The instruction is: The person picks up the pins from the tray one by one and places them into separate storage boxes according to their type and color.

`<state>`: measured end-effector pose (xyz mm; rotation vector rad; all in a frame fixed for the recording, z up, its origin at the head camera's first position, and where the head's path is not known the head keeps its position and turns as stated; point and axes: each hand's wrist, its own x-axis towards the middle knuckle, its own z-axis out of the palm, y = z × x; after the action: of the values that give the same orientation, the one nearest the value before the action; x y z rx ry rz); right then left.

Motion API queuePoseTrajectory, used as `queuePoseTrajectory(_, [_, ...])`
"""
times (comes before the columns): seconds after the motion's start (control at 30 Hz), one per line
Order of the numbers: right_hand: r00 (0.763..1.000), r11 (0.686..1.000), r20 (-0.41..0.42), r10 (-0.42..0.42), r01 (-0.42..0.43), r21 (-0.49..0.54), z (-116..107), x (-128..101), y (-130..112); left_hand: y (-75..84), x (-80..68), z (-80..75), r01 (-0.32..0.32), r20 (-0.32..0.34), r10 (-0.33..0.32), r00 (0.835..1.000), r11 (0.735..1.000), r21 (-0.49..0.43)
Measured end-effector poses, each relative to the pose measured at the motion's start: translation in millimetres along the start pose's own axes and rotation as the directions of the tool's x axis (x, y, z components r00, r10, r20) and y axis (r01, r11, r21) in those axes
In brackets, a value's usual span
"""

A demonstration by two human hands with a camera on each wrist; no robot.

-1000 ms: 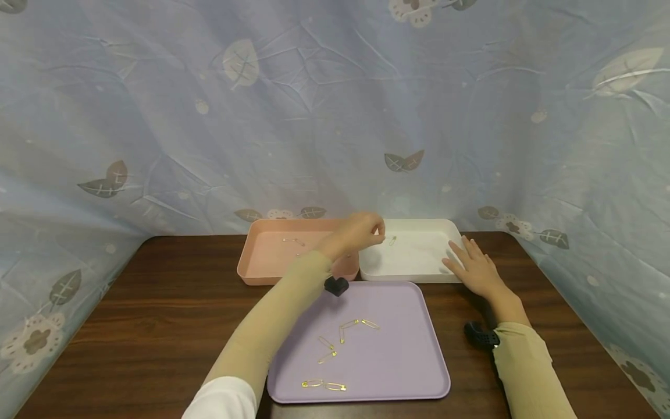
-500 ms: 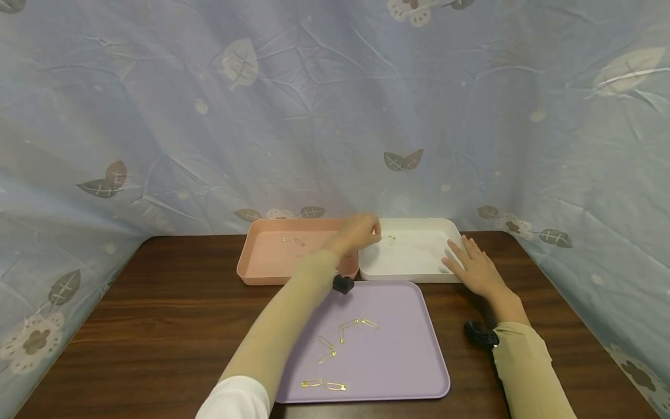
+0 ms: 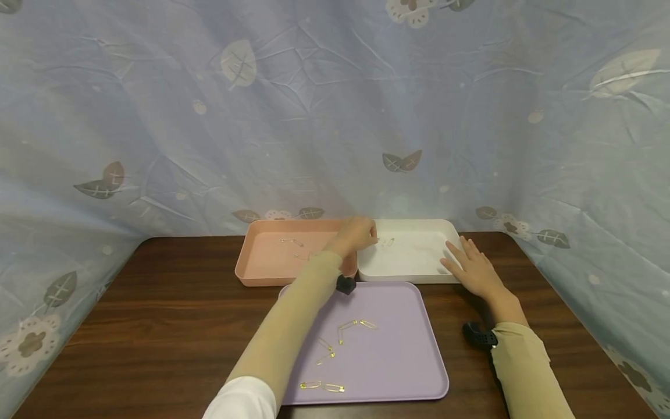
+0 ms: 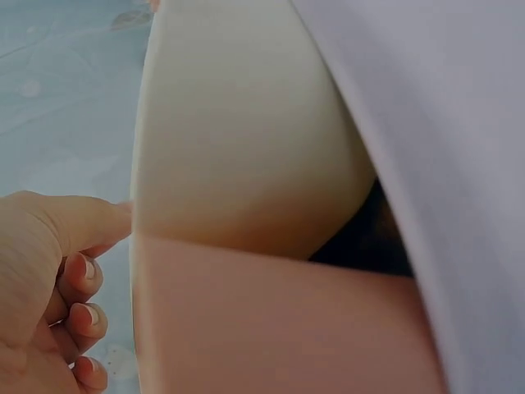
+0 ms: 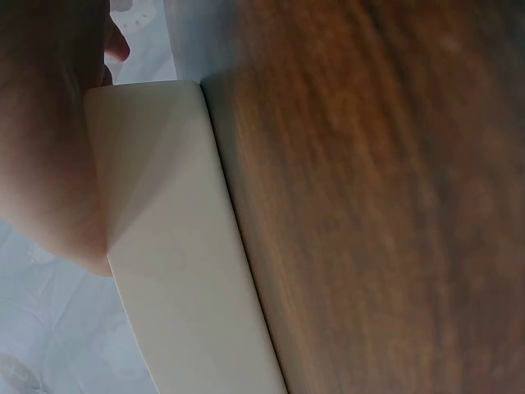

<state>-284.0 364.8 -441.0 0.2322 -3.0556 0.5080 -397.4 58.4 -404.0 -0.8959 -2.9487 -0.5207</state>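
Observation:
My left hand (image 3: 357, 234) reaches over the peach tray (image 3: 256, 256) to the left end of the white tray (image 3: 413, 265). Its bent fingertips pinch a small safety pin (image 3: 384, 241), which looks blurred, low over that tray. Another safety pin (image 3: 391, 241) lies just right of it. In the left wrist view the thumb and curled fingers of the left hand (image 4: 41, 279) show beyond the tray rims, their tips partly hidden. My right hand (image 3: 475, 270), fingers spread, rests on the white tray's right rim. In the right wrist view its edge lies against the tray wall (image 5: 176, 230).
A lilac tray (image 3: 392, 366) stands in front, with several gold safety pins (image 3: 332, 387) scattered on it. A few silvery pins (image 3: 292, 241) lie in the peach tray. The brown wooden table (image 3: 173, 326) ends at a patterned cloth (image 3: 335, 116) behind.
My left hand has shifted slightly left and down along the white tray's left end, the pin at its fingertips moving along. My right hand has stayed at the rim.

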Motion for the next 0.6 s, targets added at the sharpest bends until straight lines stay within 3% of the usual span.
queuePoseTrajectory(0.33, [1.000, 1.000, -0.004, 0.001, -0.001, -0.013, -0.4, -0.3, -0.2, 0.9, -6.8, -2.1, 0.002, -0.003, -0.002, 1.000, 0.998, -0.063])
queuePoseTrajectory(0.5, [1.000, 1.000, -0.010, -0.001, 0.001, -0.004, -0.8, -0.4, -0.6, 0.9, -13.9, -8.6, -0.030, -0.017, 0.029, 0.999, 0.996, -0.084])
queuePoseTrajectory(0.6, [1.000, 1.000, -0.011, 0.000, 0.000, -0.005, 0.0, -0.3, -0.2, 1.5, -19.2, -12.4, -0.062, -0.029, 0.061, 0.998, 0.997, -0.053])
